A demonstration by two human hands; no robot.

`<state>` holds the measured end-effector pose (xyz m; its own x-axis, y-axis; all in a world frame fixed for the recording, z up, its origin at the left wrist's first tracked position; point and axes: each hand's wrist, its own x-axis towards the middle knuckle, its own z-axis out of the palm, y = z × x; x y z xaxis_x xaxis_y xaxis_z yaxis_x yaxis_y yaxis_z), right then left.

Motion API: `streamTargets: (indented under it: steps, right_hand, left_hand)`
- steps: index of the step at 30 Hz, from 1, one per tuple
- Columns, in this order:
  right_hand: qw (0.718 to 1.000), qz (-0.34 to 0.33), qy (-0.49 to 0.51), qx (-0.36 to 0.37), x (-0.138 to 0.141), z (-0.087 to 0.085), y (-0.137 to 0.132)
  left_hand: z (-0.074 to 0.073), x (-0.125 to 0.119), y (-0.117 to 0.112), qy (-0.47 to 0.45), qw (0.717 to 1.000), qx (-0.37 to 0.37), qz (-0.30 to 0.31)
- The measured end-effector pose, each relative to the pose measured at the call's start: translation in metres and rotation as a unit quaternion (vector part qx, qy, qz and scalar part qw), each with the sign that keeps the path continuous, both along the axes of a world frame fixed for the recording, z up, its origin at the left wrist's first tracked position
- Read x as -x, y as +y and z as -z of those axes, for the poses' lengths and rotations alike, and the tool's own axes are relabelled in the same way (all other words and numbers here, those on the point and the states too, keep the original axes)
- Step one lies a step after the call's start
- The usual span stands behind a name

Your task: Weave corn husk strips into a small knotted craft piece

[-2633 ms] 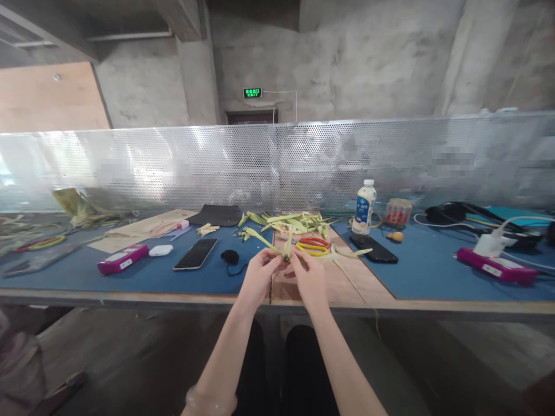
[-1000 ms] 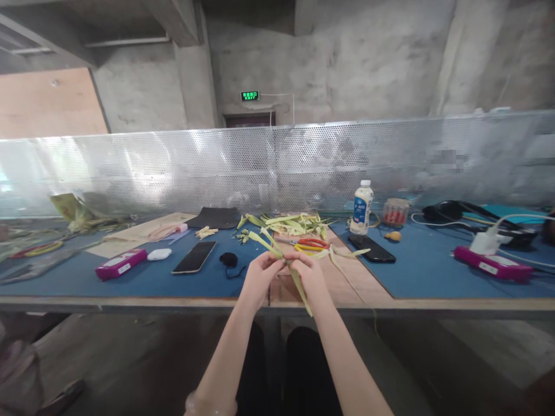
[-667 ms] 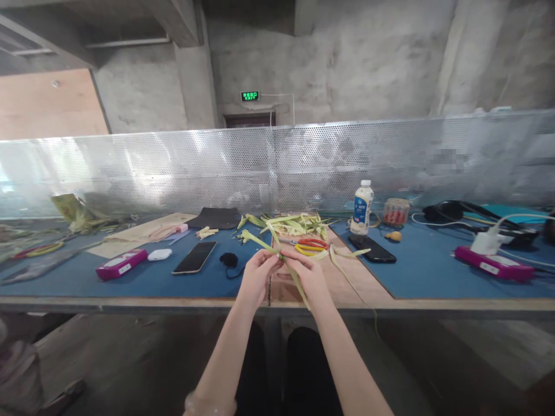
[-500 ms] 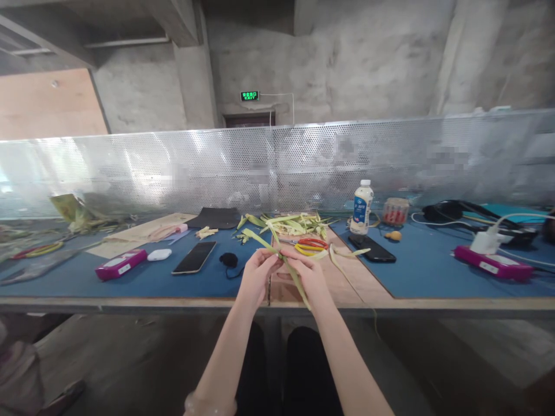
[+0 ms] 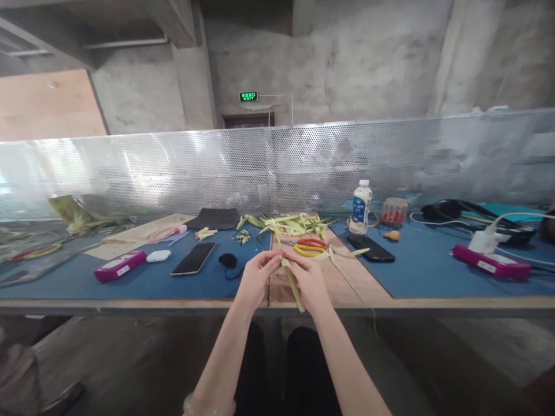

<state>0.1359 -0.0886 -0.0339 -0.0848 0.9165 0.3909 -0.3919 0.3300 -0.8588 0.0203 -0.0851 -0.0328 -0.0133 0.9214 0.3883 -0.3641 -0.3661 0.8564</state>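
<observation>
The left hand [image 5: 256, 279] and the right hand [image 5: 309, 281] meet fingertip to fingertip above the near edge of the table [image 5: 130, 283]. Both are closed in a pinch on one green leaf strip [image 5: 290, 278]. The pinch sits near the middle of the strip, so neither hand is nearer to it than the other: each has it between thumb and fingers. The strip's long axis runs almost straight away from the person, tilted a little. Its far end points up and slightly left toward the back of the table, while its near end hangs down and to the right across the right hand's palm, past the table edge. That longer tail lies on the right hand's side (the left hand only touches the strip at the pinch).

Beyond the fingertips, on a bare wooden board [image 5: 347, 277], lie scissors [image 5: 310, 247] with red and yellow handles, near but not touching the hands. Further back is a loose pile of leaf strips [image 5: 295, 222]. A dark phone [image 5: 193, 258] lies left of the left hand on the blue mat, and a white bottle [image 5: 361, 208] stands off to the right.
</observation>
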Motion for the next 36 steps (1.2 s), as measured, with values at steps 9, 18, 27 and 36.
streamTargets:
  steps: [9,18,27,36]
  right_hand:
    - [0.996,0.052,-0.049,-0.044,-0.001,0.01,0.01]
    - [0.983,0.129,-0.104,-0.084,0.0,0.008,0.009]
    - [0.969,0.171,-0.151,-0.099,-0.003,0.006,0.008]
    - [0.979,0.135,-0.135,-0.078,-0.001,0.008,0.011]
  left_hand:
    - [0.0,-0.001,-0.002,0.032,0.999,-0.002,-0.018]
    - [0.004,0.0,0.004,0.089,0.996,0.018,-0.002]
    - [-0.002,0.003,0.0,0.078,0.994,0.03,0.07]
    - [-0.003,0.012,0.001,0.04,0.987,0.051,0.145]
